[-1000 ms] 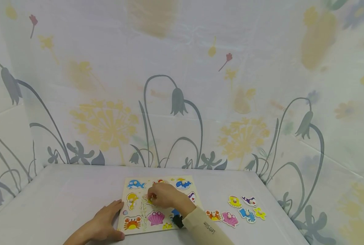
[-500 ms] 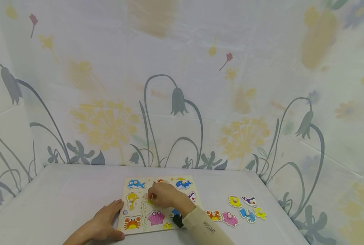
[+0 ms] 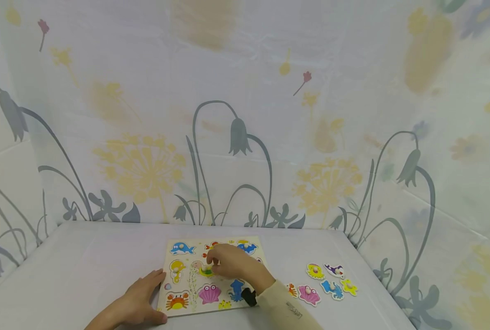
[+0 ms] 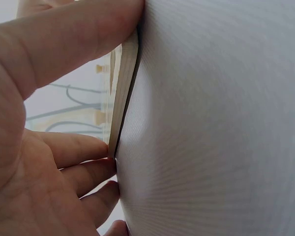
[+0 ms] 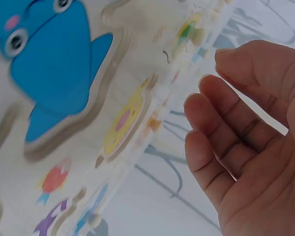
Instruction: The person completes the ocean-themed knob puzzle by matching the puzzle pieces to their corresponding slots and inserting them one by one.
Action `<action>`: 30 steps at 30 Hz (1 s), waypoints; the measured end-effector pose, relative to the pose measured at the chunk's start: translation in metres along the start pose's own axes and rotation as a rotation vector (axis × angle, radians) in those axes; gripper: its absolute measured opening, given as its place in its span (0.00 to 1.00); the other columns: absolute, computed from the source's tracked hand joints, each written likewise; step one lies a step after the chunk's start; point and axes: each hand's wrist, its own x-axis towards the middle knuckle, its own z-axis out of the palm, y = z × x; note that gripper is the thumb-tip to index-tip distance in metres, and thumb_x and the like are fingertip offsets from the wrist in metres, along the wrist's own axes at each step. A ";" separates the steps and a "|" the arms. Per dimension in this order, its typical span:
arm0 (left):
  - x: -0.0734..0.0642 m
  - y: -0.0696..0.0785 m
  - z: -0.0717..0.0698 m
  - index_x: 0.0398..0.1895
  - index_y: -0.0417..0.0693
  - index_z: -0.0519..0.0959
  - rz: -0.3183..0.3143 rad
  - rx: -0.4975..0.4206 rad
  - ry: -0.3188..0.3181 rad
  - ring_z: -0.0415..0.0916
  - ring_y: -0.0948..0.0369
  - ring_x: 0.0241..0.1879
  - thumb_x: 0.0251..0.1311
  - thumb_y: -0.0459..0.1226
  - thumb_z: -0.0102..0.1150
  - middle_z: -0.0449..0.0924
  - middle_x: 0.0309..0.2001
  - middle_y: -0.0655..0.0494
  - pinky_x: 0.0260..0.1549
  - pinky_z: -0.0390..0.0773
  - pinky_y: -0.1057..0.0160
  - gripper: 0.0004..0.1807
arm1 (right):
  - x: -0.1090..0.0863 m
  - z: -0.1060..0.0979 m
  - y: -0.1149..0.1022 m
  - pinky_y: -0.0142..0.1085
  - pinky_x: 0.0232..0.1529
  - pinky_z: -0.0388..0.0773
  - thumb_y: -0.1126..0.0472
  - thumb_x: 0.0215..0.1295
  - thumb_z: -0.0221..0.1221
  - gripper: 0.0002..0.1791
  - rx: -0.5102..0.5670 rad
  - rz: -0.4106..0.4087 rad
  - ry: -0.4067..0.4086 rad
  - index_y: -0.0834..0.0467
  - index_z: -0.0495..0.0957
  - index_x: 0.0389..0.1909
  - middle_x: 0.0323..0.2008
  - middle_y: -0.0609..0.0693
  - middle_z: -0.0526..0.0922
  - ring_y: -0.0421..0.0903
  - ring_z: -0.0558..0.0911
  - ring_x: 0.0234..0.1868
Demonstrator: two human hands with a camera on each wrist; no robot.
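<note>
My left hand [image 3: 139, 298] lies on the table at the left side of a wooden peg puzzle board [image 3: 191, 257], thumb and fairly straight fingers touching its edge [image 4: 123, 98]. My right hand [image 3: 236, 266] hovers just right of the green and yellow turtle piece [image 3: 206, 271], near the board's middle. In the right wrist view its fingers [image 5: 201, 152] are loosely bent, apart from the board, with nothing between them. Knobbed dolphin [image 3: 181, 248], seahorse [image 3: 176, 270] and whale [image 3: 246, 247] pieces sit in the board. The right hand and forearm hide part of its right side.
Loose knobbed pieces lie right of the board: a pink shell [image 3: 309, 296], a yellow round creature [image 3: 314, 271], a purple-and-white one [image 3: 334, 271], a blue one [image 3: 332, 290] and a yellow star [image 3: 349, 287]. The sleeve [image 3: 288, 307] partly covers a crab [image 3: 292, 290]. A patterned curtain [image 3: 245, 183] stands behind.
My right hand has let go of the turtle piece and drawn back slightly to the right, uncovering more of it. My left hand stays at the board's edge.
</note>
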 end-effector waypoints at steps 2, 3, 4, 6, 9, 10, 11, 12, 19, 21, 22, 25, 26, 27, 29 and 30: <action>0.000 0.000 0.000 0.65 0.31 0.65 -0.001 0.002 -0.001 0.50 0.35 0.68 0.29 0.47 0.80 0.57 0.68 0.31 0.65 0.45 0.33 0.56 | -0.006 -0.003 0.003 0.25 0.38 0.74 0.60 0.62 0.62 0.07 0.007 -0.003 0.012 0.50 0.82 0.40 0.34 0.37 0.77 0.33 0.72 0.33; 0.000 0.000 0.000 0.65 0.31 0.65 -0.002 0.001 -0.001 0.50 0.35 0.68 0.29 0.47 0.80 0.57 0.68 0.31 0.65 0.45 0.33 0.56 | -0.010 -0.005 0.005 0.25 0.38 0.74 0.60 0.61 0.62 0.07 0.003 -0.004 0.021 0.50 0.82 0.40 0.34 0.37 0.77 0.33 0.72 0.33; 0.000 0.000 -0.001 0.65 0.31 0.65 -0.002 0.002 -0.002 0.50 0.35 0.68 0.29 0.47 0.80 0.57 0.68 0.31 0.65 0.45 0.33 0.56 | -0.013 -0.006 0.007 0.26 0.38 0.74 0.60 0.61 0.62 0.07 0.000 0.000 0.025 0.50 0.82 0.40 0.34 0.37 0.76 0.33 0.73 0.33; 0.000 0.000 -0.001 0.65 0.31 0.65 -0.003 0.001 -0.004 0.50 0.35 0.68 0.29 0.47 0.80 0.57 0.68 0.31 0.65 0.44 0.33 0.56 | -0.020 -0.008 0.012 0.26 0.38 0.74 0.60 0.62 0.61 0.07 -0.003 0.013 0.032 0.51 0.81 0.41 0.34 0.37 0.77 0.34 0.73 0.34; 0.000 0.001 -0.001 0.65 0.31 0.65 -0.005 0.001 -0.005 0.50 0.35 0.68 0.29 0.47 0.80 0.57 0.68 0.31 0.65 0.44 0.33 0.56 | -0.030 -0.010 0.019 0.27 0.37 0.75 0.60 0.62 0.61 0.08 -0.019 0.027 0.047 0.50 0.82 0.42 0.34 0.38 0.76 0.34 0.73 0.34; 0.000 0.001 -0.001 0.65 0.31 0.65 -0.006 0.003 -0.006 0.50 0.35 0.68 0.29 0.47 0.80 0.57 0.68 0.31 0.65 0.44 0.33 0.56 | -0.033 -0.011 0.022 0.27 0.37 0.75 0.60 0.61 0.61 0.08 -0.018 0.034 0.053 0.50 0.82 0.42 0.34 0.38 0.76 0.34 0.73 0.33; 0.000 0.001 -0.001 0.65 0.31 0.65 -0.007 0.003 -0.006 0.50 0.35 0.68 0.29 0.47 0.80 0.57 0.68 0.31 0.65 0.44 0.33 0.56 | -0.036 -0.011 0.025 0.28 0.36 0.75 0.60 0.61 0.61 0.08 -0.014 0.041 0.060 0.50 0.82 0.42 0.33 0.37 0.76 0.34 0.73 0.33; 0.000 0.001 -0.001 0.65 0.31 0.64 -0.008 0.004 -0.007 0.50 0.35 0.68 0.29 0.47 0.80 0.57 0.68 0.31 0.65 0.44 0.33 0.56 | -0.039 -0.011 0.027 0.28 0.35 0.75 0.60 0.61 0.62 0.08 -0.009 0.047 0.068 0.51 0.82 0.41 0.32 0.37 0.76 0.34 0.73 0.32; 0.000 0.000 0.000 0.65 0.31 0.64 -0.028 -0.025 -0.018 0.49 0.35 0.68 0.28 0.47 0.80 0.56 0.68 0.31 0.66 0.43 0.34 0.57 | -0.063 -0.010 0.046 0.29 0.34 0.74 0.59 0.60 0.62 0.07 0.006 0.081 0.099 0.51 0.82 0.39 0.30 0.36 0.75 0.34 0.72 0.31; 0.000 0.000 0.000 0.65 0.31 0.64 -0.022 -0.025 -0.017 0.49 0.34 0.68 0.28 0.47 0.80 0.56 0.68 0.31 0.66 0.43 0.34 0.57 | -0.070 -0.010 0.050 0.29 0.35 0.75 0.59 0.60 0.63 0.07 0.011 0.096 0.100 0.51 0.83 0.39 0.30 0.36 0.75 0.34 0.72 0.32; 0.000 0.000 0.001 0.65 0.31 0.64 -0.023 -0.025 -0.016 0.49 0.34 0.68 0.28 0.47 0.80 0.56 0.68 0.31 0.66 0.43 0.34 0.57 | -0.073 -0.011 0.051 0.29 0.35 0.75 0.59 0.60 0.63 0.07 0.014 0.106 0.101 0.51 0.83 0.39 0.31 0.36 0.75 0.34 0.72 0.32; 0.000 -0.001 0.001 0.65 0.31 0.64 -0.023 -0.019 -0.012 0.49 0.34 0.68 0.27 0.47 0.80 0.56 0.68 0.31 0.65 0.43 0.33 0.57 | -0.084 -0.012 0.055 0.30 0.36 0.76 0.59 0.60 0.63 0.07 0.030 0.142 0.100 0.51 0.83 0.39 0.31 0.37 0.75 0.34 0.72 0.32; 0.001 -0.001 0.001 0.65 0.31 0.64 -0.024 -0.018 -0.012 0.49 0.34 0.68 0.28 0.47 0.80 0.56 0.68 0.31 0.65 0.43 0.33 0.57 | -0.087 -0.013 0.056 0.30 0.36 0.76 0.59 0.60 0.63 0.07 0.034 0.151 0.103 0.51 0.83 0.39 0.31 0.36 0.75 0.34 0.72 0.31; 0.001 -0.001 0.001 0.65 0.32 0.65 -0.027 -0.015 -0.012 0.49 0.34 0.68 0.27 0.47 0.80 0.56 0.68 0.31 0.65 0.43 0.33 0.57 | -0.090 -0.013 0.058 0.30 0.35 0.76 0.59 0.60 0.63 0.07 0.033 0.157 0.107 0.51 0.83 0.39 0.30 0.36 0.75 0.34 0.72 0.31; 0.001 -0.001 0.001 0.65 0.32 0.64 -0.026 -0.014 -0.013 0.49 0.34 0.68 0.28 0.47 0.80 0.56 0.68 0.31 0.65 0.43 0.33 0.57 | -0.096 -0.014 0.061 0.31 0.35 0.75 0.59 0.60 0.63 0.07 0.038 0.174 0.112 0.51 0.83 0.39 0.30 0.36 0.74 0.35 0.71 0.31; 0.002 -0.001 0.000 0.65 0.32 0.64 -0.028 -0.014 -0.014 0.49 0.34 0.68 0.28 0.47 0.80 0.56 0.68 0.31 0.65 0.43 0.33 0.57 | -0.099 -0.015 0.063 0.31 0.34 0.75 0.59 0.60 0.63 0.07 0.037 0.181 0.115 0.51 0.83 0.39 0.30 0.36 0.74 0.35 0.71 0.30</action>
